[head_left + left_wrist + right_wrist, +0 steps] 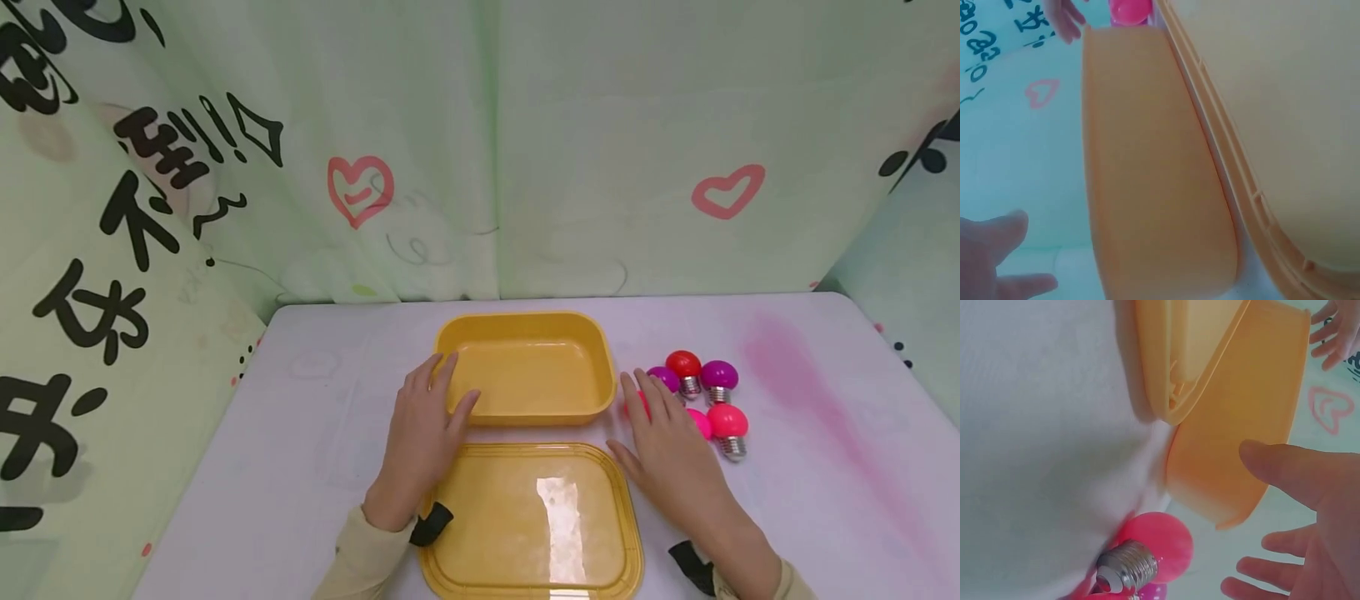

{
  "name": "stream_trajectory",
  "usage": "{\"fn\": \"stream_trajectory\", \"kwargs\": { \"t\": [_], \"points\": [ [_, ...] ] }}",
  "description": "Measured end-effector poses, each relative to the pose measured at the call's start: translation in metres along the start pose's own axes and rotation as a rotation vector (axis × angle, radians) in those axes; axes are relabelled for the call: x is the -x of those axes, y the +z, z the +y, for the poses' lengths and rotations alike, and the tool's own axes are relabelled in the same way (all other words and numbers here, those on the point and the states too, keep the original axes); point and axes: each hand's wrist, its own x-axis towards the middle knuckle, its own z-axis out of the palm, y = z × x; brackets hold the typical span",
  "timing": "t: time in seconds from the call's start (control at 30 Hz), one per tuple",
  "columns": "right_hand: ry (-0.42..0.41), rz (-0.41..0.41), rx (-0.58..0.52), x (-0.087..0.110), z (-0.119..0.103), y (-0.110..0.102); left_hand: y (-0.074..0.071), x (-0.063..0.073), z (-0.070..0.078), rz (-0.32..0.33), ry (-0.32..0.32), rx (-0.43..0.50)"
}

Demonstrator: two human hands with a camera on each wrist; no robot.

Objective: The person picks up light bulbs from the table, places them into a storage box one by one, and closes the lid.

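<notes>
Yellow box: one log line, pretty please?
left hand: by box; right hand: near bulbs; lid: in front of box; bulbs: right of box

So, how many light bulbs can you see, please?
6 visible: a red bulb at the back, left purple bulb and right purple bulb beside it, two pink bulbs in front, one partly behind the right hand, where more may hide.

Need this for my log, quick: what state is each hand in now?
Left hand: open, holding nothing, by the deep yellow container.
Right hand: open, holding nothing, near the bulbs.
</notes>
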Motion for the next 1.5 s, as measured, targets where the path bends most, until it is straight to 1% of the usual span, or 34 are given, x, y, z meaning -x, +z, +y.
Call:
{"fn": "stream_trajectory", "kwargs": {
  "t": [0.07, 0.17, 0.37, 0.47, 0.57, 0.7, 0.8, 1.0, 1.1, 1.27, 1.37, 1.47, 1.5],
  "points": [
    [-0.001, 0.001, 0.012, -0.001, 0.001, 0.000, 0.000, -0.004, -0.003, 0.026, 0.004, 0.017],
    [0.004, -0.004, 0.011, -0.002, 0.003, 0.000, 0.001, -0.009, -0.008, 0.046, 0.000, 0.051],
    [0.012, -0.006, 0.004, -0.004, 0.005, 0.002, 0.005, -0.017, -0.018, 0.032, -0.066, 0.126],
    [0.010, -0.002, 0.008, -0.005, 0.007, 0.004, 0.006, -0.019, -0.022, 0.021, -0.108, 0.186],
    [0.008, 0.001, 0.005, -0.004, 0.008, 0.005, 0.008, -0.021, -0.027, 0.018, -0.146, 0.275],
    [0.010, 0.006, -0.003, -0.004, 0.011, 0.006, 0.010, -0.024, -0.032, 0.051, -0.173, 0.394],
    [0.012, 0.007, -0.002, -0.004, 0.013, 0.007, 0.012, -0.026, -0.036, 0.071, -0.197, 0.449],
    [0.006, 0.004, -0.012, -0.004, 0.016, 0.008, 0.013, -0.029, -0.040, 0.068, -0.282, 0.519],
    [0.000, 0.003, -0.014, -0.003, 0.017, 0.009, 0.014, -0.031, -0.041, 0.068, -0.320, 0.535],
    [0.007, -0.023, -0.004, -0.004, 0.017, 0.008, 0.015, -0.036, -0.046, 0.059, -0.384, 0.558],
    [0.013, -0.032, -0.001, -0.006, 0.018, 0.008, 0.016, -0.039, -0.049, 0.036, -0.438, 0.589],
    [0.014, -0.028, -0.004, -0.008, 0.019, 0.009, 0.016, -0.042, -0.053, 0.001, -0.502, 0.646],
    [0.012, -0.024, -0.007, -0.008, 0.019, 0.009, 0.017, -0.042, -0.055, -0.010, -0.515, 0.665]
  ]
}}
